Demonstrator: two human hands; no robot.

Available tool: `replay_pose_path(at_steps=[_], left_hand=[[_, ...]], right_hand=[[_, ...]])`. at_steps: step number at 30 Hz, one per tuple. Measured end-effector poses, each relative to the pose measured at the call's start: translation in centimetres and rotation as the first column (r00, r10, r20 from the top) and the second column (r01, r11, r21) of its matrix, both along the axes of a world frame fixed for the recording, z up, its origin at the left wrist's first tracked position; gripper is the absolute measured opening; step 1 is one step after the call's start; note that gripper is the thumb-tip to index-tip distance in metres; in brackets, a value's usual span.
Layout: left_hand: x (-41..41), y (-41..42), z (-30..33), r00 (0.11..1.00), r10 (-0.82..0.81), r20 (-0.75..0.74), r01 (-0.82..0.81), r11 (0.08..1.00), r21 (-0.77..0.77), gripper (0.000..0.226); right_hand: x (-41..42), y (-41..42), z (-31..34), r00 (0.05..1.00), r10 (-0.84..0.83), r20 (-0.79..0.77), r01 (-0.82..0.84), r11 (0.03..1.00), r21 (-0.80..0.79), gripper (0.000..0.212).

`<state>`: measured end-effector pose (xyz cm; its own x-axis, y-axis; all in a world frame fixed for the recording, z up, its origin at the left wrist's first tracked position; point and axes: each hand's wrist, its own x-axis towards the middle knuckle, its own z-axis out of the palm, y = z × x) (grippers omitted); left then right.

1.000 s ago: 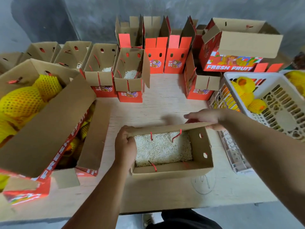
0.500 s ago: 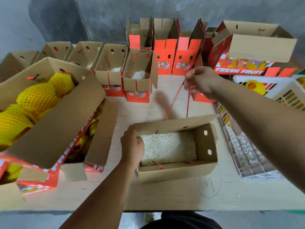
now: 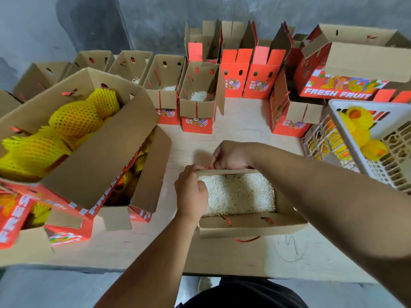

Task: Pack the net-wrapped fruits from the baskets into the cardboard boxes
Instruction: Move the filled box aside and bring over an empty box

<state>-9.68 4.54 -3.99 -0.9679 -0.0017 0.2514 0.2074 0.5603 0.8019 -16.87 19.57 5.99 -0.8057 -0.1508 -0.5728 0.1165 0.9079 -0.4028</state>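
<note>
Head view. Right forearm crosses open cardboard box (image 3: 251, 225), hiding its right wall; left box (image 3: 84, 165) and white basket (image 3: 398, 150) cut by frame edges. Both hands at far wall of open box: left hand (image 3: 192, 192) and right hand (image 3: 230, 155) pinch red cord (image 3: 208, 167), knot too small to read. Shredded paper (image 3: 240, 194) lines box. Net-wrapped fruits (image 3: 364, 134) lie in basket, well right of hands; more in left box.

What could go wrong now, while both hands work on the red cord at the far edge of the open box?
The red cord looks thin, so it may slip from the left hand or right hand. Pulling on the far flap could drag the open box and spill its shredded filling. The right forearm passes near the white basket and might knock it.
</note>
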Motion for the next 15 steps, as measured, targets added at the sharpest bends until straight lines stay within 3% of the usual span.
replay_pose_path(at_steps=[3,6,7,9,10,11,13,14,15], left_hand=[[-0.1,-0.2,0.2,0.999,-0.031,0.037,0.031,0.999,-0.012,0.047],[-1.1,-0.3,0.4,0.992,-0.067,0.11,0.074,0.995,-0.063,0.043],[-1.6,-0.2,0.6,0.988,-0.035,0.15,0.051,0.993,-0.103,0.042],[-2.4,0.0,1.2,0.963,0.124,0.24,-0.097,0.988,-0.123,0.046],[-2.3,0.2,1.6,0.954,0.192,0.228,-0.172,0.979,-0.108,0.048],[-1.9,0.2,1.9,0.974,0.193,0.116,-0.183,0.979,-0.094,0.047],[-0.6,0.4,1.7,0.977,-0.093,-0.192,0.052,0.976,-0.209,0.037],[0.2,0.4,1.4,0.926,-0.319,-0.204,0.248,0.918,-0.308,0.033],[0.8,0.4,1.4,0.859,-0.501,-0.105,0.421,0.808,-0.412,0.035]], right_hand=[[-0.6,1.3,0.5,0.978,-0.141,-0.152,0.138,0.99,-0.035,0.016],[-0.2,3.3,1.1,0.867,-0.256,-0.427,0.251,0.965,-0.068,0.021],[0.4,4.0,1.6,0.789,-0.277,-0.549,0.248,0.96,-0.128,0.02],[2.6,5.9,2.3,0.533,-0.316,-0.785,0.187,0.949,-0.255,0.015],[4.0,7.1,2.1,0.382,-0.328,-0.864,0.193,0.943,-0.272,0.016],[5.6,8.4,1.4,0.245,-0.344,-0.907,0.254,0.925,-0.282,0.019],[9.5,10.4,-1.9,0.06,-0.462,-0.885,0.476,0.793,-0.381,0.027],[11.6,11.0,-4.1,0.002,-0.597,-0.802,0.59,0.648,-0.482,0.033],[13.5,11.4,-6.3,-0.068,-0.753,-0.655,0.683,0.443,-0.58,0.038]])
